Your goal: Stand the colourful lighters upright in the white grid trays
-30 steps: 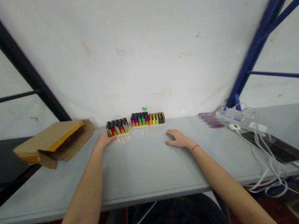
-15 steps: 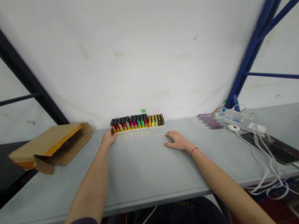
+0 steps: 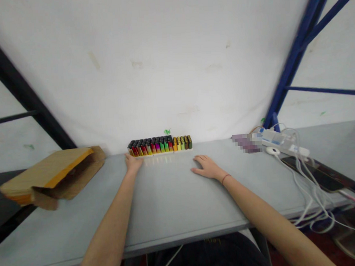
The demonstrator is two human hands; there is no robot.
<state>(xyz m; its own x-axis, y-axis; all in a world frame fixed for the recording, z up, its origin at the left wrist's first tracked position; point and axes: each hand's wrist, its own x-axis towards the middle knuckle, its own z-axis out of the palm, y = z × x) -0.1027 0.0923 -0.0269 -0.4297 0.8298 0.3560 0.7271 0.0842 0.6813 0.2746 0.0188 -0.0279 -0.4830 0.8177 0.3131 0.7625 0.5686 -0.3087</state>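
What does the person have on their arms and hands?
The left forearm and right forearm are bare, and neither the left hand nor the right hand wears a glove. A thin red wristband sits just above the right hand.

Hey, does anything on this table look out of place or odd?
The opened cardboard mailer looks odd: it sits askew at the left end of the table, overhanging the edge with its flap loose. White cables also spill untidily over the right side.
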